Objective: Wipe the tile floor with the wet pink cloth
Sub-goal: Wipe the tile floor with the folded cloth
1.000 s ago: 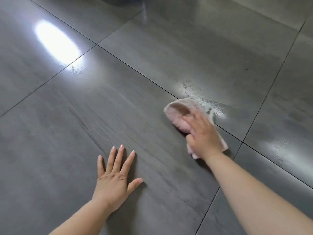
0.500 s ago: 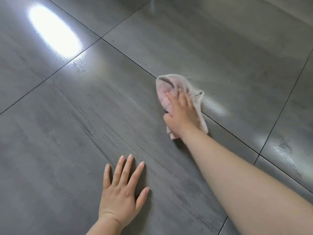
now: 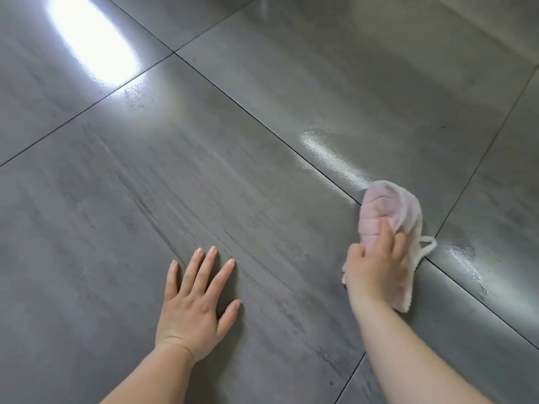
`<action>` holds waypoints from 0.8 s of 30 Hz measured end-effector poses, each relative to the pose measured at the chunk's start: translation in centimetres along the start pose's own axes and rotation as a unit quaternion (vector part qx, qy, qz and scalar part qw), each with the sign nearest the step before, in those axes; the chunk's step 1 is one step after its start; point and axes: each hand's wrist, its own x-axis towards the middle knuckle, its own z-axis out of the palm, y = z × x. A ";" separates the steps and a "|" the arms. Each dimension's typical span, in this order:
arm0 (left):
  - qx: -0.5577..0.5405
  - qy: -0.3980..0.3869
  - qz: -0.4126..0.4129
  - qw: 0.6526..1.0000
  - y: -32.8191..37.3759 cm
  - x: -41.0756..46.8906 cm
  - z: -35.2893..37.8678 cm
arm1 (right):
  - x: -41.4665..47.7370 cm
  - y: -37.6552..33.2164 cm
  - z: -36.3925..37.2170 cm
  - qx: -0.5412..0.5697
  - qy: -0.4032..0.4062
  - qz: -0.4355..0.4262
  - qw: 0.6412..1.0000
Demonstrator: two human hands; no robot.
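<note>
Grey tile floor (image 3: 233, 170) fills the whole view, large glossy slabs with faint darker streaks, divided by thin dark grout lines (image 3: 262, 123). The pink cloth (image 3: 385, 208) lies bunched on it at the right of the view, across one of those lines and just left of the spot where two lines cross. It is a soft, ribbed fabric with a paler edge, and a small whitish loop (image 3: 427, 247) sticks out from its right side onto the floor.

The right hand (image 3: 376, 266) rests on the near half of the cloth and presses it to the tile. Its fingers (image 3: 386, 231) lie close together and reach forward over the fabric, while the thumb sits along the cloth's left edge. The fingertips are blurred, so how they bend cannot be told exactly.

Beyond the cloth and to its left, a shiny wet streak (image 3: 329, 158) runs beside the grout line up to the fabric. To the right of the cloth another wet patch (image 3: 466, 263) glistens.

Well to the left of the cloth and nearer the person, the left hand (image 3: 195, 304) lies palm down on the tile, fingers straight and spread apart, holding nothing. Far beyond it, up and left of the cloth, a bright oval glare (image 3: 90, 36) shines off the floor.
</note>
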 end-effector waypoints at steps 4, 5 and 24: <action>-0.001 -0.001 0.007 1.000 0.0 0.1 0.0 | -6.5 0.6 2.2 -0.042 -0.038 -0.280 0.958; -0.002 0.001 0.006 1.000 0.0 0.0 -0.1 | -6.5 2.2 1.3 -0.042 -0.066 -0.342 0.936; -0.027 -0.007 0.017 0.999 0.7 -0.3 0.0 | -3.1 8.5 -3.6 0.008 -0.145 -0.350 0.926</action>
